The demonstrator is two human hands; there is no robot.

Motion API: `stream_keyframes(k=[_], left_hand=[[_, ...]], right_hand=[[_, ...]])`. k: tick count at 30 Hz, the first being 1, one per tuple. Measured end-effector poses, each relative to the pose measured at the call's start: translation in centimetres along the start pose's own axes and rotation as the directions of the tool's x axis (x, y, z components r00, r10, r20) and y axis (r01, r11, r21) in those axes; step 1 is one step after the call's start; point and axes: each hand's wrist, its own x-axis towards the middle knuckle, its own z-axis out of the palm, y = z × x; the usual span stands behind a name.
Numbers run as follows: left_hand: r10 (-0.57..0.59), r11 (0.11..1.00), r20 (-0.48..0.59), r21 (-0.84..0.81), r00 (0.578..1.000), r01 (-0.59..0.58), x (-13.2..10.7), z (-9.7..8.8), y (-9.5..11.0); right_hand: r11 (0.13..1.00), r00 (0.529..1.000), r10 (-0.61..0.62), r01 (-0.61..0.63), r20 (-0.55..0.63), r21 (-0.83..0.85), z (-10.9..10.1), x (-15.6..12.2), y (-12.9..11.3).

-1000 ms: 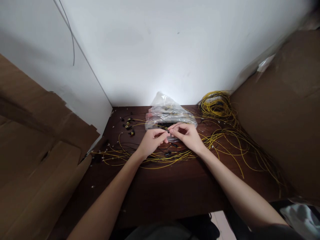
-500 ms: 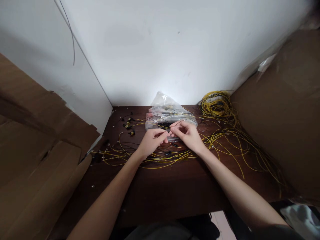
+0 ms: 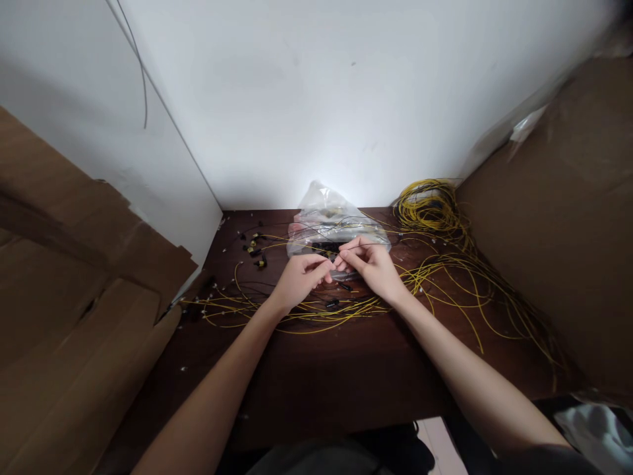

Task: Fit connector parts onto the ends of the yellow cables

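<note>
Both hands meet in front of a clear plastic bag (image 3: 324, 204) on the dark brown tabletop. My left hand (image 3: 302, 278) is closed in a pinch; the small thing at its fingertips is too small to make out. Close beside it, my right hand (image 3: 368, 264) pinches a thin dark wire (image 3: 376, 243) that trails off to the right. Black parts (image 3: 324, 248) show in the bag's mouth behind the fingers. Beneath the wrists, a loose bundle of yellow and black wires (image 3: 316, 323) crosses the table, with a small black connector (image 3: 333, 304) lying on it.
A coil of yellow wire (image 3: 428, 204) lies at the back right. Several black and yellow connectors (image 3: 260, 262) sit left of the bag. Cardboard stands on the left (image 3: 84, 330) and right (image 3: 554, 231), and a white wall (image 3: 321, 99) rises behind.
My right fingers have shifted very slightly, and the dark wire by them now runs flatter to the right. My left hand looks almost unmoved.
</note>
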Motion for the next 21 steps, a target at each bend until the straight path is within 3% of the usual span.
stream_keyframes(k=[9, 21], left_hand=[[-0.046, 0.999, -0.006, -0.029, 0.999, 0.046, 0.16, -0.02, -0.55], [-0.029, 1.000, 0.001, -0.002, 1.000, 0.029, 0.12, -0.01, -0.30]], right_hand=[[0.990, 0.998, -0.041, 0.046, 0.038, -0.137, 0.21, -0.11, -0.53], [0.992, 1.000, -0.011, 0.013, 0.017, -0.124, 0.14, -0.15, -0.65]])
